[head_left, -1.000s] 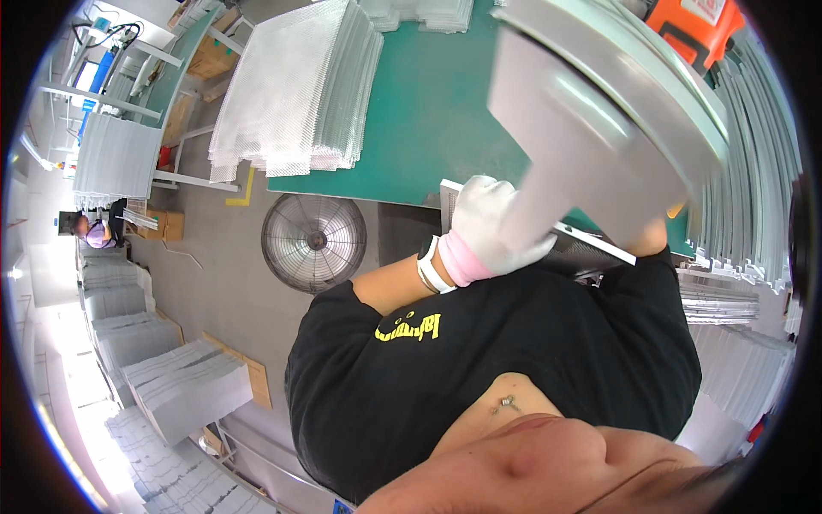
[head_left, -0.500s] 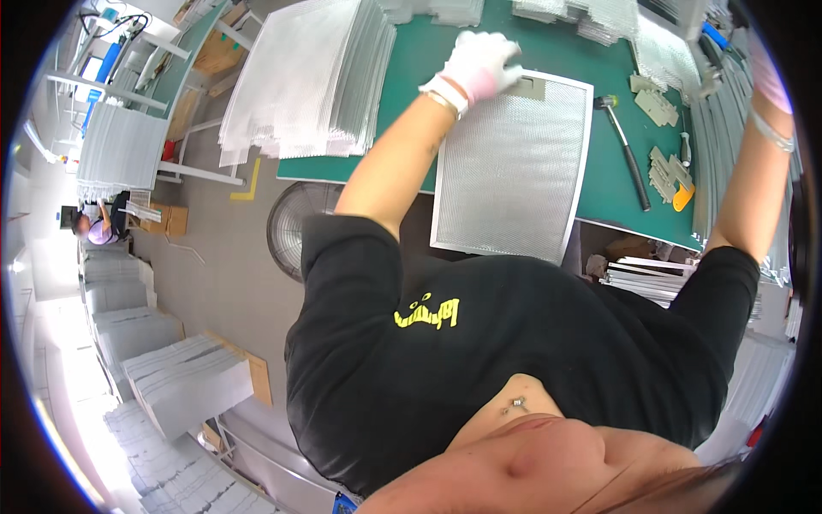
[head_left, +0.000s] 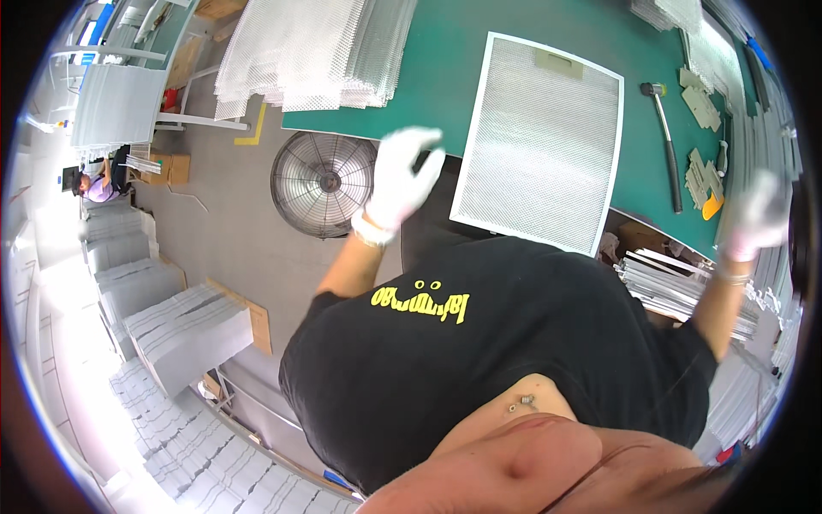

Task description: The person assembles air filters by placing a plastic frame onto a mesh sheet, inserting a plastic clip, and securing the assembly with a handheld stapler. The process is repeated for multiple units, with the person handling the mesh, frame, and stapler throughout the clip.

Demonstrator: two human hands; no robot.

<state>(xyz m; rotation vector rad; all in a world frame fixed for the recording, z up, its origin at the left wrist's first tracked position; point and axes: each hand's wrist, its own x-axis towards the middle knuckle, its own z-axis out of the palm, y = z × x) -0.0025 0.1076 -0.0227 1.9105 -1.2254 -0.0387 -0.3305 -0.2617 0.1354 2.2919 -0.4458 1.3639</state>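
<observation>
Mesh panel (head_left: 544, 146) now lies apart from the withdrawn left fingers (head_left: 423, 137).

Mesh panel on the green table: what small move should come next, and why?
Probably bring the left hand to the panel and ease it further onto the table: its near end overhangs the edge, and both that hand and the blurred right hand are off it.

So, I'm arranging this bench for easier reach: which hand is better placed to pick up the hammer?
Probably the right hand: though blurred, it looks nearer the hammer, on the same side of the framed mesh panel. The left hand, apparently empty, is on the panel's opposite side.
</observation>
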